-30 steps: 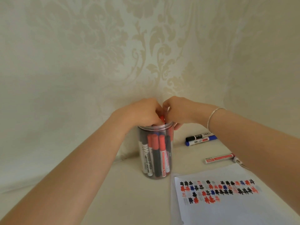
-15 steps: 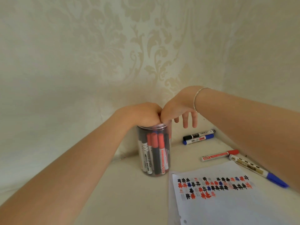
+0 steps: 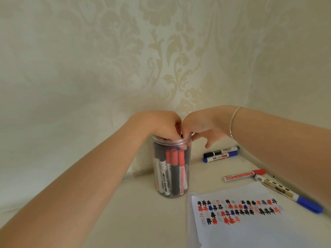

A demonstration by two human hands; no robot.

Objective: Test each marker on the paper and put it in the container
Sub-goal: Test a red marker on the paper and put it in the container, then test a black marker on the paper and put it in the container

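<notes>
Reaching hands: left hand [image 3: 161, 125] and right hand [image 3: 200, 126] meet over the container [image 3: 171, 169]
Grip: both sets of fingers curl into its mouth; what they pinch, I cannot tell
Container: upright, beside the paper [image 3: 250, 230]

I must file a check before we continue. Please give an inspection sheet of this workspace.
Surface: cream cloth-covered table.
Job's things: clear container standing upright, packed with markers; paper with red, black and blue test marks; four markers lying loose: black marker, blue marker, red marker, blue-capped marker.
Clutter: nothing seen.
Hands: left hand and right hand, both at the container's mouth; grips unclear.
Cables: nothing seen.
Surroundings: patterned fabric backdrop.
</notes>
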